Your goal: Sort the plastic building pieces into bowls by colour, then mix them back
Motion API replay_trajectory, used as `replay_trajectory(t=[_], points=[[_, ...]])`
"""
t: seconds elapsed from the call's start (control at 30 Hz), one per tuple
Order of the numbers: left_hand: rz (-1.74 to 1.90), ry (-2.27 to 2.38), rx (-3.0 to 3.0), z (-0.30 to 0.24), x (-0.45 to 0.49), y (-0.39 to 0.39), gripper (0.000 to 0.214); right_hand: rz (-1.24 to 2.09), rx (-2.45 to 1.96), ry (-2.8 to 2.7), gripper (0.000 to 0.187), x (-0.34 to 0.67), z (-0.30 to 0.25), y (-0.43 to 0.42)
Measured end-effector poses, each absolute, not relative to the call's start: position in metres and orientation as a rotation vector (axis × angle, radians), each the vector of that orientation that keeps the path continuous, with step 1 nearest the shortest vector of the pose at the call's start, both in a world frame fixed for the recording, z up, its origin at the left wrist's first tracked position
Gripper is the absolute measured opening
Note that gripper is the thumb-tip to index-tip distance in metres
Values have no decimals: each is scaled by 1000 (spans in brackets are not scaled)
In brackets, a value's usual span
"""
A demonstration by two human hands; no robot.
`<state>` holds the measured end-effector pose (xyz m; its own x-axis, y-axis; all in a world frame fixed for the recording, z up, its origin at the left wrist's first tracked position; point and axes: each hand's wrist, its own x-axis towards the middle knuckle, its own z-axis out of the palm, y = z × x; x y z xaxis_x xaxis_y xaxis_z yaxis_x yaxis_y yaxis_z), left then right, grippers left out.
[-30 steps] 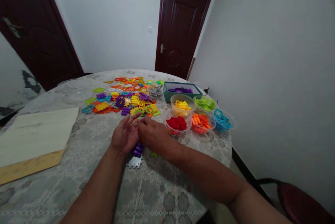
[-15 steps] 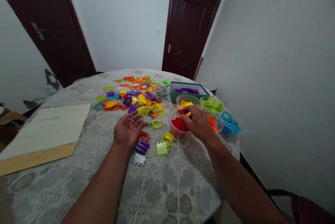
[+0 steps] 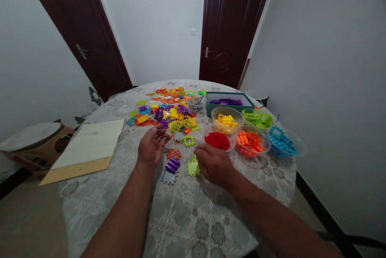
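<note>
A person sits at a round table covered with a patterned cloth. Their left hand lies with fingers spread, palm partly turned up and nothing in it. It is just left of a purple ridged piece and a grey toothed piece.

The right hand rests palm down, its fingertips at the right edge of a light green toothed tile. The tile lies flat on the cloth between the two hands. The curled fingers hide the contact, so it is unclear whether they already pinch the tile or only touch it.

Just beyond that hand, red pieces fill a clear bowl.

A secure hold probably means pinching two opposite toothed edges and lifting straight up, clear of the purple piece nearby.
</note>
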<state>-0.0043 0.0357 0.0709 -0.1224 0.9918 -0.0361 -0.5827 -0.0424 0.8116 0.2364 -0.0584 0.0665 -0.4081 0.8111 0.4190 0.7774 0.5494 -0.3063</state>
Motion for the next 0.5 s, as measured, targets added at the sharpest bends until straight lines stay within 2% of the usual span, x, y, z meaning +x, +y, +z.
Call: replay_trajectory(t=[0.17,0.37,0.43,0.5], points=[[1301,1058,1128,83,-8,16,42,60,-1705,-2390,46,209,66,-70],[713,1199,2003,59,-34,-23,107,179,-1807,-2345,59,210,68,-77],[589,1201,2209,42,-39,-27,118,249,-1807,-2345,61,211,67,-78],[552,1214,2327,28,-40,-25,118,292,-1805,-2338,58,212,64,-76]])
